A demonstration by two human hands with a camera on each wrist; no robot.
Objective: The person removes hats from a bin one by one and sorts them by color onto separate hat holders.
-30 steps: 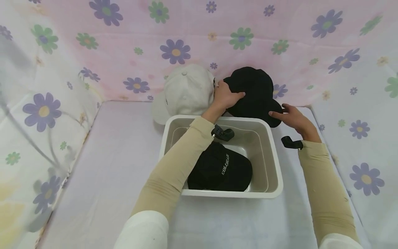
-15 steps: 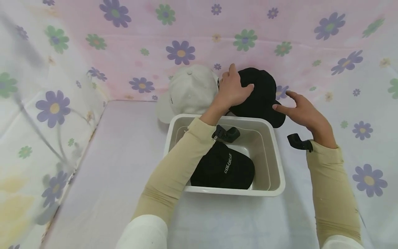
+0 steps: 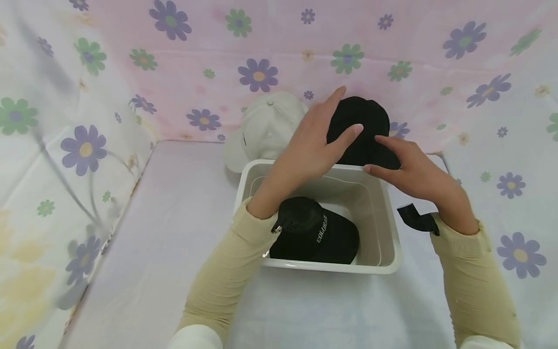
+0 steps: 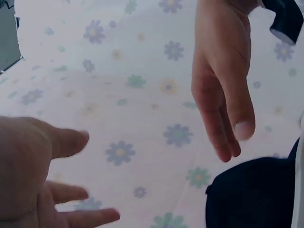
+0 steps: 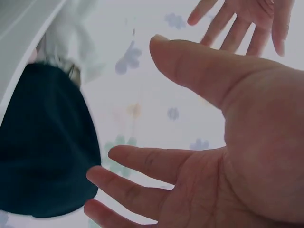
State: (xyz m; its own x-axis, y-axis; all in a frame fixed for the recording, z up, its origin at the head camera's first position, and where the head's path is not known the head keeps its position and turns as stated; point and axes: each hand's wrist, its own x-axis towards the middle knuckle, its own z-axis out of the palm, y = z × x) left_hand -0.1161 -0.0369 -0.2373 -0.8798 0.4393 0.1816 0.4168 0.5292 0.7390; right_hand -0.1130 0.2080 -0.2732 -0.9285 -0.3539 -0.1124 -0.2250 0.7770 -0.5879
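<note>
A black cap (image 3: pixel 365 127) sits behind the tub against the back cloth, on the right. My left hand (image 3: pixel 310 140), fingers extended and thumb apart, is raised over the tub's far rim, overlapping the white cap (image 3: pixel 269 127) beside the black one. With fingers and thumb spread, my right hand (image 3: pixel 411 167) overlaps the black cap's right side. Neither hand holds anything; in the right wrist view the right palm (image 5: pixel 204 190) faces the black cap (image 5: pixel 47 147). Inside the white tub (image 3: pixel 331 266) lies another black cap (image 3: pixel 337 237) with white lettering on its front.
Flower-printed cloth (image 3: pixel 261 39) lines the back and both sides. A pale sheet (image 3: pixel 183 203) covers the surface around the tub. Each wrist carries a small black camera, such as the right one (image 3: pixel 416 220).
Both hands have let go of the black cap behind the tub. The left hand has drawn back toward the tub; the right pulled away, then shifted inward and lower. The caps stay put.
</note>
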